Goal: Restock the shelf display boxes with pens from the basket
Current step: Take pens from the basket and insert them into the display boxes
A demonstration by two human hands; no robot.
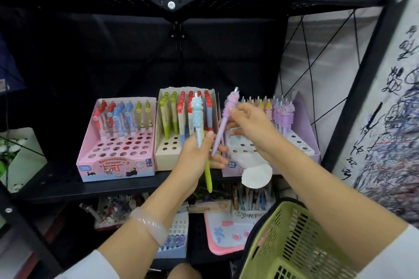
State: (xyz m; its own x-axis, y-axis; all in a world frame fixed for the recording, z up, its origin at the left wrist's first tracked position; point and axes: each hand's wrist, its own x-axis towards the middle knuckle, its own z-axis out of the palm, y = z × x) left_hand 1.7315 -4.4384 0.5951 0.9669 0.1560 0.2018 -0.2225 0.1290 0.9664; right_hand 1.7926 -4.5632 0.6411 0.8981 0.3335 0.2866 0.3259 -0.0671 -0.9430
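The purple pen (pixel 223 121) runs on a slant, its animal-shaped top toward 1 o'clock and its tip toward 7 o'clock, in front of the purple display box (pixel 301 118). The right hand (pixel 247 128) pinches it near the top, fingers curled round the barrel. The blue pen (pixel 197 123) stands nearly upright, its top at 12 o'clock, held in front of the beige display box (pixel 167 156). The left hand (pixel 195 156) grips its lower barrel, and the same hand holds a yellow-green pen (pixel 208 176) that hangs down toward 6 o'clock. That makes three pens in the hands: one in the right, two in the left.

Three display boxes sit side by side on the black shelf (pixel 56 186): a pink display box (pixel 118 165) at 9 o'clock, the beige one in the middle, the purple one at 3 o'clock. Each is partly filled toward its back, with open holes in front. One green basket (pixel 292 247) sits at 5 o'clock, beneath the right forearm.
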